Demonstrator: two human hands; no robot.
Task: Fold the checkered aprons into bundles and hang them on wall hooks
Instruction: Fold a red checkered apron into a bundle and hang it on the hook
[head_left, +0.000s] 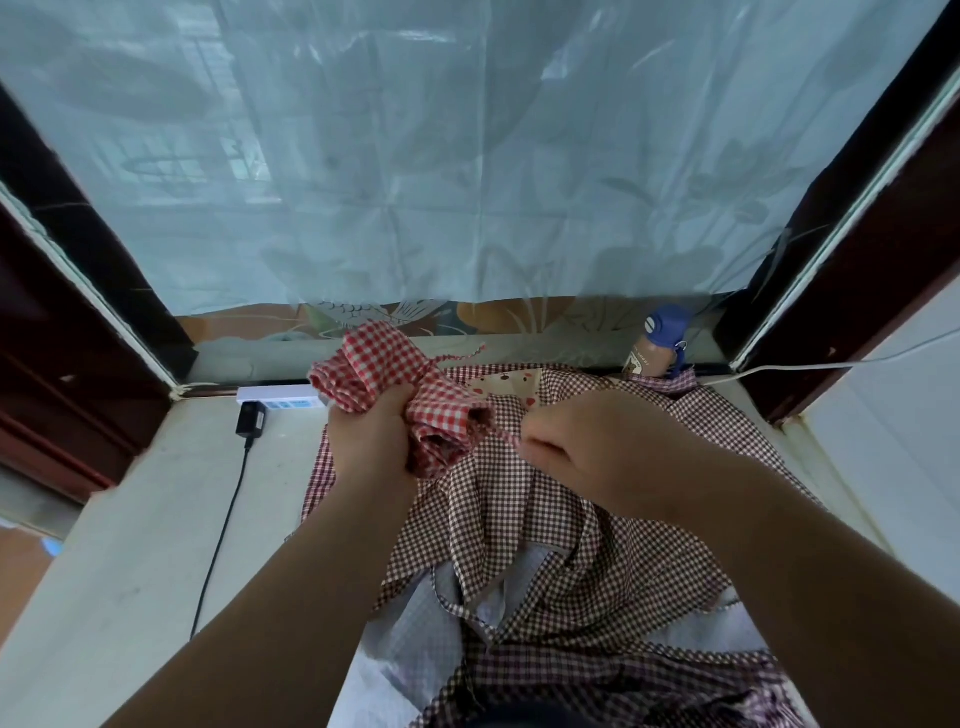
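Note:
My left hand (371, 434) is clenched around a bunched red-and-white checkered apron (384, 371), held above the ledge. A thin strap of this apron runs from the bundle to my right hand (582, 447), whose fingers pinch it shut. Under both hands a brown-and-white checkered apron (561, 519) lies spread and crumpled on the pale ledge (156, 519). Another darker checkered cloth (597, 686) lies at the near edge, partly cut off by the frame.
A white power strip (278, 396) with a black plug (251, 418) and cable sits at the back left. A bottle with a blue cap (657, 343) stands at the back right by the curtained window (467, 156). Dark wooden frames flank both sides.

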